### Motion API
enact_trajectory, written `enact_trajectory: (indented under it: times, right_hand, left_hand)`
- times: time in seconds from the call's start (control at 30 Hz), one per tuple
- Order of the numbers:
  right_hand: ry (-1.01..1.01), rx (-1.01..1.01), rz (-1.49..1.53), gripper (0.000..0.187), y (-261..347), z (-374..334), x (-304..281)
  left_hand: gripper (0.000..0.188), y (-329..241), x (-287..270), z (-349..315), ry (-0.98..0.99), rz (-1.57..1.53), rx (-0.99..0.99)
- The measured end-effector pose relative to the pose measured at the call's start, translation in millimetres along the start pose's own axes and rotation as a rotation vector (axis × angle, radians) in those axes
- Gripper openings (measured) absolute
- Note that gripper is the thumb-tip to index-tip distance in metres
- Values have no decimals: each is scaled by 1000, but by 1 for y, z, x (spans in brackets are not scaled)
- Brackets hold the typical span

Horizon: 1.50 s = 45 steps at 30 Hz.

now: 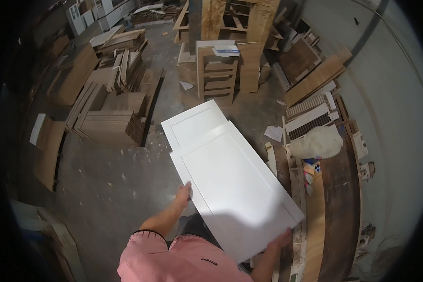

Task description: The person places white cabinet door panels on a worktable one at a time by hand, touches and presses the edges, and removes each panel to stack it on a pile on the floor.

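A large white cabinet door panel (235, 188) with a recessed centre slants across the space in front of me. A second white panel (195, 124) shows past its far end, apparently lying under it; the rest of it is hidden. My left hand (184, 192) is closed on the left long edge of the large panel, with its fingers partly hidden. At the near right corner my right hand (281, 238) grips the same panel from the side and below.
Stacked brown wooden boards (110, 120) lie on the floor at left. A wooden frame (218, 77) and boards stand ahead. Along the right wall is a long bench (336, 211) bearing a pale cap (322, 142). A paper scrap (273, 133) lies beyond the panel.
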State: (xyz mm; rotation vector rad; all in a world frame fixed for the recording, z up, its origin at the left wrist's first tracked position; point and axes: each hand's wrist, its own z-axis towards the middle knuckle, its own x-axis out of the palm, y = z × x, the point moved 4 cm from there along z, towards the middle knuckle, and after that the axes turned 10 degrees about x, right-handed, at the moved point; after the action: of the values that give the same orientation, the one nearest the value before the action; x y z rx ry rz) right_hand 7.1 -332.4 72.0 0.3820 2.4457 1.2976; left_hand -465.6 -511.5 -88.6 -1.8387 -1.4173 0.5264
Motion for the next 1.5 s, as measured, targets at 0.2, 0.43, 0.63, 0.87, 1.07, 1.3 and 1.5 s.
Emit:
enact_trajectory:
  times: [0.2,0.43,0.63,0.87,1.07,1.3,1.5]
  right_hand:
    - [99,-17,161,40,-30,9,165]
    - [267,167,34,38,-32,-14,226]
    - [436,387,-391,59,-68,-2,195]
    - [339,543,-449,61,-156,-10,78]
    - [98,725,-334,49,-243,-101,-65]
    - [-174,855,-90,49,-328,-215,-170]
    - [-136,848,-14,45,-403,-257,-209]
  left_hand:
    - [33,-85,-2,112,49,-108,116]
    - [54,-117,15,143,-84,9,200]
    - [57,-56,-28,157,-326,718,674]
    - [98,61,-12,69,-128,712,193]
    - [88,76,46,16,-147,617,-16]
    - [65,71,56,0,213,486,-159]
    - [65,57,24,-11,367,985,-182]
